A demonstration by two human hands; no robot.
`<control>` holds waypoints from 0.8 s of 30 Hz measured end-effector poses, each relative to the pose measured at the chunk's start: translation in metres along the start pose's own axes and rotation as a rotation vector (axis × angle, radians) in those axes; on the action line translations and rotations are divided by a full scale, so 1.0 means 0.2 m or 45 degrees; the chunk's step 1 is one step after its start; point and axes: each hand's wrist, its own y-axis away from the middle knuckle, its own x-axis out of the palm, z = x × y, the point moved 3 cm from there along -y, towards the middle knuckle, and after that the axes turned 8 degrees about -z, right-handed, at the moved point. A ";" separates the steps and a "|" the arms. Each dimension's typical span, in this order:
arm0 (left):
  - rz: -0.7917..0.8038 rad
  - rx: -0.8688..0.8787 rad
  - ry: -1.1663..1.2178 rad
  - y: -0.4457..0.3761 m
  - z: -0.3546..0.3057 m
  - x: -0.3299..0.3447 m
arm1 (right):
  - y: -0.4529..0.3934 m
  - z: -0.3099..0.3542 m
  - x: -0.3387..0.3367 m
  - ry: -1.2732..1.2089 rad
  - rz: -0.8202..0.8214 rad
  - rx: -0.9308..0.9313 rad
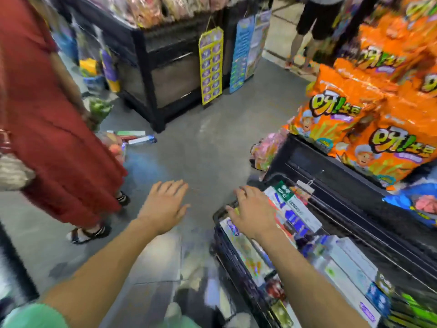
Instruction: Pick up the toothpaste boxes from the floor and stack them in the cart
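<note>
**Both hands out over floor and cart, toothpaste boxes still on the floor**

At the left edge stands a person in a long red dress (54,129) and black sandals (88,232), close beside the camera wearer. Just past the hem of the dress, a few toothpaste boxes (136,137) lie flat on the grey floor (201,143), near the foot of a black display rack (163,67) (the boxes are blurred, so their print cannot be read). A yellow hanging strip of small packets (211,65) hangs on the rack's corner.

The left hand (165,204) is stretched out above the floor, palm down, fingers straight and slightly spread, holding nothing; it is well apart from the boxes on the floor. The right hand (253,211) reaches over the near left corner of the black cart (218,235), fingers loosely extended and resting on or just above the toothpaste boxes in the cart (298,214); whether it touches them cannot be told. More boxes lie stacked flat along the cart toward the lower right corner.

To the right, orange snack bags (369,129) are piled on a dark shelf.
</note>
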 end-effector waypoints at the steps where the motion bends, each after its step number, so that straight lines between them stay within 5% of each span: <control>1: -0.019 -0.032 0.010 0.04 0.09 -0.03 | -0.05 0.08 -0.01 0.004 -0.004 -0.029; 10: -0.035 -0.257 -0.020 0.01 0.64 -0.08 | -0.51 0.47 0.05 -0.012 0.088 -0.197; 24: 0.040 -0.504 -0.107 -0.88 1.29 -0.06 | -1.77 0.53 0.23 -0.032 0.230 -0.327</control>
